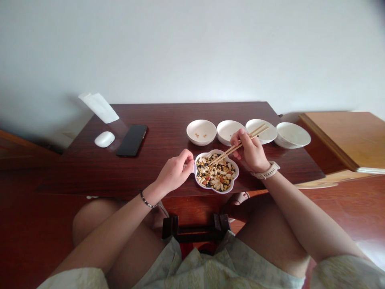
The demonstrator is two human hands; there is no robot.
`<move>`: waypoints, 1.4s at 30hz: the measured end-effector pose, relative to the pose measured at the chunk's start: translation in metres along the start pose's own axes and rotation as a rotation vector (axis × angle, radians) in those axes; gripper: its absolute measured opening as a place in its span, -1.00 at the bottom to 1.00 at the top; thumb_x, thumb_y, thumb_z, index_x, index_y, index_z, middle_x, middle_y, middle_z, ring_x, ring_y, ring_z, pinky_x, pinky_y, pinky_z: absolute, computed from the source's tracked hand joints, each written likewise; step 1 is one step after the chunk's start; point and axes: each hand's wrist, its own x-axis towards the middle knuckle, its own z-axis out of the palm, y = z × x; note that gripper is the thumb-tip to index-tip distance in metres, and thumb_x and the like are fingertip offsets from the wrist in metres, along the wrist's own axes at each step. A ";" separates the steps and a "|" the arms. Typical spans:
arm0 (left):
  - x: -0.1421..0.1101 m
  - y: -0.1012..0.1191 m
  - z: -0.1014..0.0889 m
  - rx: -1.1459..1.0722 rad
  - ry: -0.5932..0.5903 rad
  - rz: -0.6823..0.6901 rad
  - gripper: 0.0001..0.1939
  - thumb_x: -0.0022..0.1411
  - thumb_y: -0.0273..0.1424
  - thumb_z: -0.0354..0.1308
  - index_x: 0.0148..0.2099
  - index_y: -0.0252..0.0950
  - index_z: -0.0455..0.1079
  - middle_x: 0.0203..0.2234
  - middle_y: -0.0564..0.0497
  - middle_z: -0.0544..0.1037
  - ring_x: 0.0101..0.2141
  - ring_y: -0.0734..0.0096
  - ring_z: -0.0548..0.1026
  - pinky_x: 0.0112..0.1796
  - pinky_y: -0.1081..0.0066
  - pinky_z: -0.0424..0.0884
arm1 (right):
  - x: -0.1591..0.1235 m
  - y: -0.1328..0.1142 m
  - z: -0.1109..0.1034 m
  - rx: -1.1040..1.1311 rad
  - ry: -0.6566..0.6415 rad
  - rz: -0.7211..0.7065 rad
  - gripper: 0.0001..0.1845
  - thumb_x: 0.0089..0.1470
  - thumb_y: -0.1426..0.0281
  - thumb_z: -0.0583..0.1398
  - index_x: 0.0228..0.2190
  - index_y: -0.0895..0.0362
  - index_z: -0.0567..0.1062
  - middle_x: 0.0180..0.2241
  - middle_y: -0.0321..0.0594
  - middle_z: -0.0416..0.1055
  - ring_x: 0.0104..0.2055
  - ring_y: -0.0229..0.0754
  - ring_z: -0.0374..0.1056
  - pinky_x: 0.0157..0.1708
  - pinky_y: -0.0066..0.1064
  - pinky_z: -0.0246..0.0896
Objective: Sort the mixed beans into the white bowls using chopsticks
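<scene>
A flower-shaped bowl (236,176) with a pale rim stands at the front edge of the table, filled with mixed beans, seeds and nuts (215,172). My left hand (177,168) is closed at the bowl's left side, its fingers pinched on what looks like a short handle. In my right hand (248,150) is a pair of wooden chopsticks (228,151), slanting down to the left with their tips among the beans. Behind stand white bowls in a row: the leftmost bowl (201,132) holds a few light pieces, and the second bowl (228,130) a few dark specks.
Two more white bowls, a third bowl (264,126) and a rightmost bowl (292,134), continue the row. On the left lie a black phone (132,140), a white rounded case (104,139) and white folded paper (99,107). A wooden cabinet (345,136) adjoins the table (162,116) on the right.
</scene>
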 end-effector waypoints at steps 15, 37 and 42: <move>-0.001 0.001 -0.001 -0.008 -0.025 -0.012 -0.93 0.57 -0.38 0.04 -0.08 -0.21 0.29 -0.33 0.04 0.57 -0.36 0.38 0.55 -0.24 0.40 0.34 | 0.008 -0.009 0.000 0.169 0.280 -0.113 -0.39 0.35 -0.17 0.24 -0.47 0.06 0.33 -0.48 -0.30 0.21 -0.62 -0.34 0.15 -0.73 -0.41 -0.10; -0.001 0.000 0.000 0.005 -0.023 -0.009 -0.92 0.57 -0.38 0.04 -0.08 -0.22 0.30 -0.31 0.03 0.58 -0.37 0.39 0.52 -0.25 0.40 0.33 | 0.025 -0.004 -0.001 0.173 0.440 -0.140 -0.32 0.21 -0.28 0.30 -0.42 0.09 0.40 -0.41 -0.29 0.33 -0.55 -0.37 0.32 -0.67 -0.49 0.13; -0.001 -0.004 0.002 0.007 -0.011 -0.011 -0.93 0.56 -0.37 0.04 -0.09 -0.20 0.28 -0.34 0.08 0.55 -0.38 0.38 0.53 -0.27 0.40 0.32 | 0.023 -0.006 -0.001 0.135 0.411 -0.135 -0.30 0.24 -0.30 0.26 -0.44 0.09 0.37 -0.44 -0.30 0.32 -0.57 -0.39 0.29 -0.69 -0.51 0.07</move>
